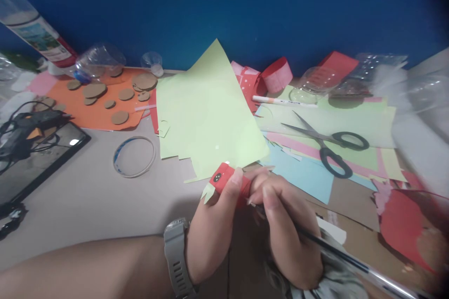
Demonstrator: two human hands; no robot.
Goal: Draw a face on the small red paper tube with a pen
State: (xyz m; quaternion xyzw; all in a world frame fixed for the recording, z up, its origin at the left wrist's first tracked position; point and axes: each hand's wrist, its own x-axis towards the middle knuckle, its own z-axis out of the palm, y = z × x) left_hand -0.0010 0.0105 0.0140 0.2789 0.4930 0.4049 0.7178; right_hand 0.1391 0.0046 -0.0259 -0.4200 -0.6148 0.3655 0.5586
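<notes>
My left hand point(213, 224), with a grey watch point(177, 252) at the wrist, is closed round a small red paper figure point(220, 173). A black-and-white eye shows on its face, and a pale green cut-paper piece point(208, 192) sticks out at its left end. The rest of the figure is covered by my fingers. My right hand point(294, 229) pinches close against the figure's right side. A pen point(351, 258) with a clear barrel runs under that palm out to the lower right; its tip is hidden by the fingers.
A light green sheet point(210, 112) lies just beyond my hands. Black-handled scissors point(324, 140) and a white marker point(284, 102) rest on stacked coloured paper at right. A tape roll point(134, 156), cardboard discs point(94, 90) and a phone point(56, 154) are at left. A blue wall point(224, 4) closes the back.
</notes>
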